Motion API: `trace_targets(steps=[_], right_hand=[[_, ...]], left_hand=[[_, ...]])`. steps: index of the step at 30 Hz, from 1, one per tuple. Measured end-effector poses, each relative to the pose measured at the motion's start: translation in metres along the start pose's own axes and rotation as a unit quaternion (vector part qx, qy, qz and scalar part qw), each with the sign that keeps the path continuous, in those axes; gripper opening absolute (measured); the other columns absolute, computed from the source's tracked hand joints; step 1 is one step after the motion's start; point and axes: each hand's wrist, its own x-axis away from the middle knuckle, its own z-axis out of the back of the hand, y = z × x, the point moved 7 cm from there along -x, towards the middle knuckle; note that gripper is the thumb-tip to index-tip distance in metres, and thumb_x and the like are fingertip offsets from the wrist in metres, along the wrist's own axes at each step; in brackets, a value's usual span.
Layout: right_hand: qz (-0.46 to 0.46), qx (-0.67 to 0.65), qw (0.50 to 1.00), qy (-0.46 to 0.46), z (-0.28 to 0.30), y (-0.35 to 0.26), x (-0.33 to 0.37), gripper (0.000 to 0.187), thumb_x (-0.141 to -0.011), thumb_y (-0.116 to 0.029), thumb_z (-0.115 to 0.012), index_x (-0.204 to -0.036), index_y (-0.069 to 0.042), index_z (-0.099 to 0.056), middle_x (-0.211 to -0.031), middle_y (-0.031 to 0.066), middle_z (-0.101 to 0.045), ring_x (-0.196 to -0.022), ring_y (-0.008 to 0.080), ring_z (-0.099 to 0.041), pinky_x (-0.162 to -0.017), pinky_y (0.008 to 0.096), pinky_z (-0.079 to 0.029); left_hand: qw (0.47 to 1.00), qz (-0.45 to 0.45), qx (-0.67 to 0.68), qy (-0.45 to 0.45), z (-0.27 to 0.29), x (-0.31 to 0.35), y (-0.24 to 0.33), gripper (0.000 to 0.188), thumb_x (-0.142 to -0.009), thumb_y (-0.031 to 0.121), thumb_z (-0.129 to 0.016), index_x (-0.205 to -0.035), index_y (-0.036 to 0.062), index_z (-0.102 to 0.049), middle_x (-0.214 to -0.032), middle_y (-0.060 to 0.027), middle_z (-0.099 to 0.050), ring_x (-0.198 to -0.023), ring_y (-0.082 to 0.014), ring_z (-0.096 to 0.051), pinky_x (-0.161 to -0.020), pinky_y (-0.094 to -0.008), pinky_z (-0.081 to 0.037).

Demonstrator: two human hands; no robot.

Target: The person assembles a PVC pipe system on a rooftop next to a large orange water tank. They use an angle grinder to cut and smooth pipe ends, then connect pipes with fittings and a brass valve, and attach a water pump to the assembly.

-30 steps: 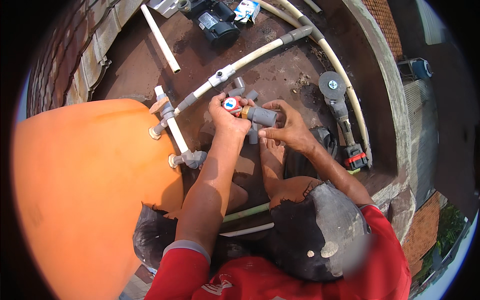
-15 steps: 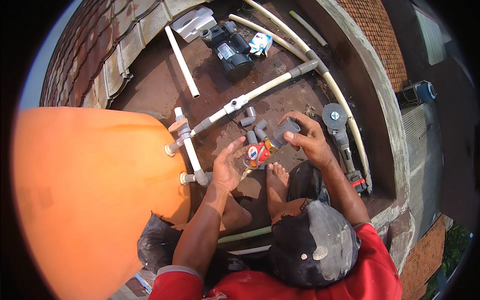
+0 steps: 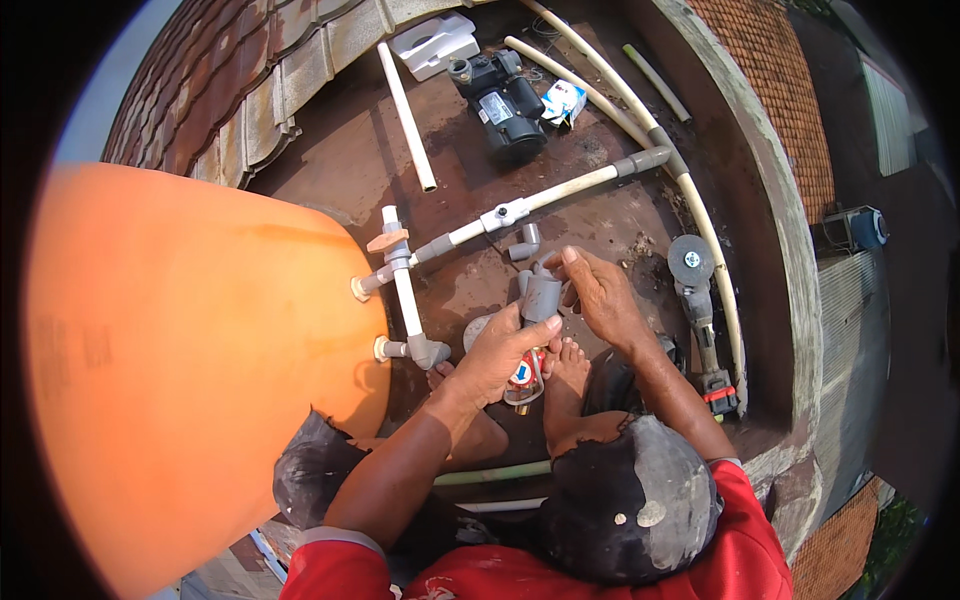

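My left hand (image 3: 505, 350) is wrapped round a red inline water fitting (image 3: 522, 374) that has a blue arrow label, a brass end and a thin looped cable. A grey pipe socket (image 3: 541, 297) stands on its far end, pointing away from me. Just right of that socket is my right hand (image 3: 605, 303), fingers apart and partly bent, apparently gripping nothing. Beyond my hands a grey pipe elbow (image 3: 525, 246) lies on the brown floor. Other grey fittings are partly hidden behind the socket and my fingers.
An orange tank (image 3: 210, 350) fills the left side, joined to white pipes with a valve (image 3: 394, 245). A black pump (image 3: 503, 105) stands at the back. An angle grinder (image 3: 700, 310) lies right, inside the low wall (image 3: 775, 200). A loose white pipe (image 3: 407, 120) lies far left.
My left hand has closed round the red fitting, which has swung toward me with its socket pointing away. My right hand has let go of the socket. The whole view has shifted slightly.
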Motion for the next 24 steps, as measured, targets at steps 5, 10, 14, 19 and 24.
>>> trace_targets(steps=[5,10,14,19,24], right_hand=[[-0.094,0.103,0.988,-0.072,-0.007,0.083,0.026,0.048,-0.108,-0.042,-0.065,-0.12,0.004,-0.074,-0.101,0.023,-0.08,-0.085,0.0374,-0.079,-0.083,0.0464,-0.06],[-0.145,0.16,0.935,-0.28,-0.045,0.137,0.087,0.047,-0.106,-0.041,-0.069,-0.129,0.0,-0.073,-0.111,0.0201,-0.079,-0.088,0.0258,-0.079,-0.08,0.0421,-0.062],[-0.107,0.174,0.954,-0.217,-0.023,0.168,0.108,0.045,-0.105,-0.038,-0.071,-0.127,0.002,-0.074,-0.111,0.0229,-0.079,-0.095,0.0283,-0.081,-0.081,0.0433,-0.062],[-0.215,0.106,0.954,-0.177,0.013,0.137,0.116,0.048,-0.105,-0.036,-0.072,-0.132,0.004,-0.072,-0.107,0.0181,-0.079,-0.099,0.0242,-0.078,-0.079,0.041,-0.062],[-0.168,0.129,0.976,-0.045,0.082,0.076,0.132,0.044,-0.108,-0.033,-0.073,-0.128,0.006,-0.074,-0.113,0.021,-0.08,-0.103,0.0283,-0.078,-0.09,0.0413,-0.059]], left_hand=[[0.993,-0.048,0.112,0.002,-0.001,0.021,0.036,0.053,-0.116,0.052,-0.055,-0.139,0.0048,-0.059,-0.102,-0.0108,-0.071,-0.08,-0.0196,-0.074,-0.074,-0.0355,-0.064],[0.985,-0.075,0.15,0.023,0.002,0.035,0.047,0.06,-0.116,0.06,-0.047,-0.138,0.0046,-0.057,-0.102,-0.0142,-0.07,-0.082,-0.0261,-0.074,-0.077,-0.0412,-0.064],[0.981,-0.084,0.174,0.01,-0.002,0.036,0.043,0.063,-0.117,0.062,-0.044,-0.137,0.0029,-0.056,-0.106,-0.0167,-0.07,-0.086,-0.0281,-0.074,-0.079,-0.042,-0.064],[0.973,-0.126,0.188,0.051,0.012,0.058,0.033,0.062,-0.117,0.061,-0.043,-0.136,0.0026,-0.056,-0.111,-0.0188,-0.071,-0.091,-0.029,-0.075,-0.08,-0.0445,-0.065],[0.966,-0.144,0.21,0.052,0.013,0.06,0.03,0.059,-0.117,0.059,-0.046,-0.135,0.004,-0.056,-0.117,-0.0189,-0.072,-0.098,-0.0303,-0.076,-0.088,-0.0474,-0.068]])
